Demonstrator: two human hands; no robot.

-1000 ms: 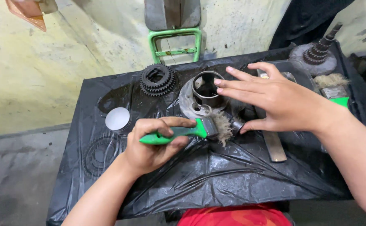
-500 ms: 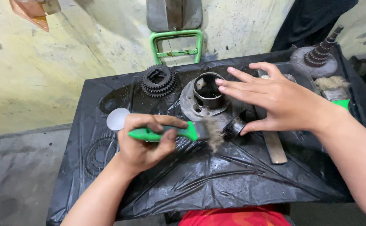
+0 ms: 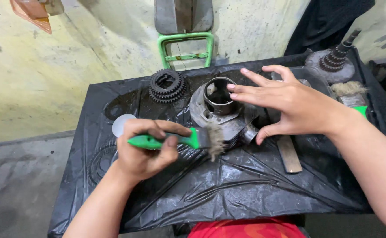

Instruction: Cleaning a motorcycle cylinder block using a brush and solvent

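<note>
Left hand [image 3: 146, 152] in a closed grip around green-handled brush [image 3: 179, 141], bristles just beside metal cylinder part [image 3: 219, 103] at mid table [image 3: 246, 189]. Right hand [image 3: 290, 105] spread wide, fingers resting over cylinder's right side, gripping nothing. Stacked gears [image 3: 167, 85] behind, flat bar [image 3: 288, 154] to the right.

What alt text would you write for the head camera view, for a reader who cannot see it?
A left hand holds a green-handled brush beside a grey metal engine cylinder, while the right hand spreads open over that part. Both lie on a table covered in black plastic sheet, with a dark gear cluster behind.
</note>
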